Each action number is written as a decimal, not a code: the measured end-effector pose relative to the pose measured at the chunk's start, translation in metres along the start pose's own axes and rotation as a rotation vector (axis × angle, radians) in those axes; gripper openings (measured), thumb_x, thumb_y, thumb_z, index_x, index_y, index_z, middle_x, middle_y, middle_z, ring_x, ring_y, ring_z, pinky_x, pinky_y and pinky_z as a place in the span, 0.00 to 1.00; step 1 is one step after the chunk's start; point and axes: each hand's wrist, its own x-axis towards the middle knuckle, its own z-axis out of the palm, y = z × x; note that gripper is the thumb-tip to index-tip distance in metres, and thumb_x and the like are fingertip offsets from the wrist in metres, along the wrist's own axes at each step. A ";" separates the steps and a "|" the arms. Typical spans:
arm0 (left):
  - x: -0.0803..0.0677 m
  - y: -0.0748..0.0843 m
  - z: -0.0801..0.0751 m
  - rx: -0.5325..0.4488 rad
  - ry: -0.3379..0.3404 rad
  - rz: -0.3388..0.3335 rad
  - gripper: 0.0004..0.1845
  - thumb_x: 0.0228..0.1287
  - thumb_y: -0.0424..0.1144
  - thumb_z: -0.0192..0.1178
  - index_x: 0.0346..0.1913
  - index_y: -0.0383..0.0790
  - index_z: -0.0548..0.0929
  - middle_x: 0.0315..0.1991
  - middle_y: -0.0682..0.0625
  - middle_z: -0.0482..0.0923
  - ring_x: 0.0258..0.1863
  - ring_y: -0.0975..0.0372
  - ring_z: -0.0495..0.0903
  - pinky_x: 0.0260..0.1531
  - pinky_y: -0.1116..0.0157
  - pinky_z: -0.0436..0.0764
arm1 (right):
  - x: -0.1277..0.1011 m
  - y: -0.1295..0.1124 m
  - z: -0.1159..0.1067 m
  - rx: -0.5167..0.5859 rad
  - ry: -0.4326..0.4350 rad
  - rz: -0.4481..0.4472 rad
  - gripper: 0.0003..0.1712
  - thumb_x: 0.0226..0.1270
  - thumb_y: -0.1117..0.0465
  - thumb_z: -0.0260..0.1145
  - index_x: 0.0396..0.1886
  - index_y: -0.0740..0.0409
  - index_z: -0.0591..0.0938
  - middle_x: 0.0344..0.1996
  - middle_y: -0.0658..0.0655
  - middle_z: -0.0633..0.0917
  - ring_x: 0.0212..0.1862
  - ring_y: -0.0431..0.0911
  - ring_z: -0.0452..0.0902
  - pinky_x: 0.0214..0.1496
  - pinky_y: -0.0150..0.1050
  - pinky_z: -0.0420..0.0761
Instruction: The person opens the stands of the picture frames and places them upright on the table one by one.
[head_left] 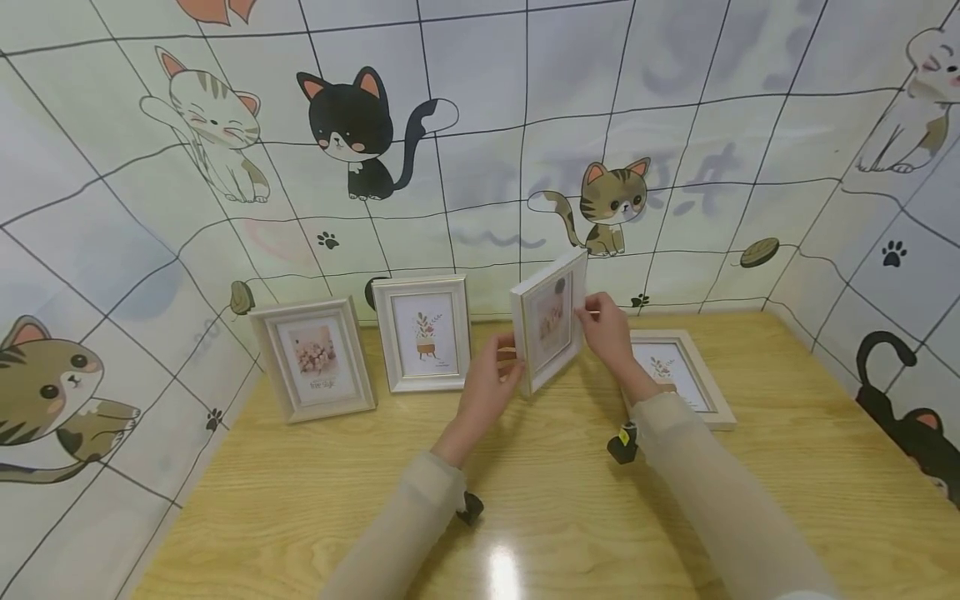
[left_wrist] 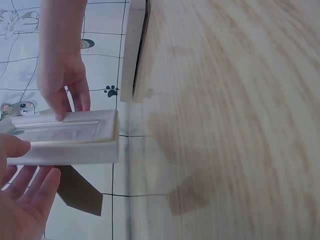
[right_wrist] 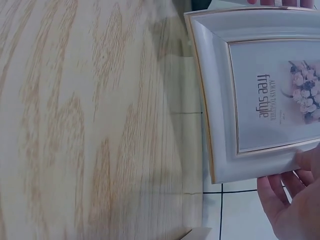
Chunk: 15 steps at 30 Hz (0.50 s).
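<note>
Holding the white moulded picture frame with the flower print [head_left: 550, 329] upright above the pale wooden tabletop [head_left: 525, 500], I keep it turned at an angle, probably so its face stays in sight. My left hand [head_left: 491, 387] steadies its near left edge, thumb on the front rim and the fingers lying fairly straight behind, where the brown back stand [left_wrist: 80, 192] sticks out. My right hand [head_left: 609, 333] pinches the opposite edge with curled fingertips, so the frame hangs between both hands, clear of the wood. Behind it two more white frames [head_left: 313, 358] [head_left: 422, 333] lean upright against the cat-patterned wall sheet [head_left: 480, 125]. Another white frame [head_left: 678, 371] lies flat just beside my right forearm.
</note>
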 end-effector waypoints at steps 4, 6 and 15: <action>0.000 -0.003 0.000 0.022 0.021 0.026 0.28 0.69 0.30 0.59 0.69 0.37 0.64 0.65 0.41 0.71 0.61 0.49 0.78 0.58 0.59 0.83 | -0.002 -0.003 0.000 -0.024 0.040 0.029 0.16 0.75 0.58 0.58 0.53 0.67 0.75 0.53 0.69 0.83 0.55 0.62 0.81 0.57 0.56 0.82; 0.000 -0.004 0.001 0.031 0.032 0.034 0.30 0.69 0.30 0.59 0.71 0.38 0.62 0.67 0.40 0.69 0.63 0.48 0.76 0.60 0.57 0.82 | -0.002 -0.005 0.000 -0.029 0.054 0.040 0.16 0.75 0.58 0.59 0.53 0.66 0.75 0.52 0.68 0.83 0.55 0.61 0.81 0.56 0.55 0.82; -0.001 -0.006 0.003 0.109 0.065 0.024 0.40 0.67 0.30 0.61 0.77 0.38 0.51 0.73 0.40 0.58 0.71 0.48 0.66 0.64 0.59 0.79 | -0.005 -0.010 0.003 -0.068 0.086 0.065 0.17 0.74 0.55 0.60 0.52 0.64 0.75 0.50 0.66 0.85 0.52 0.59 0.83 0.53 0.54 0.82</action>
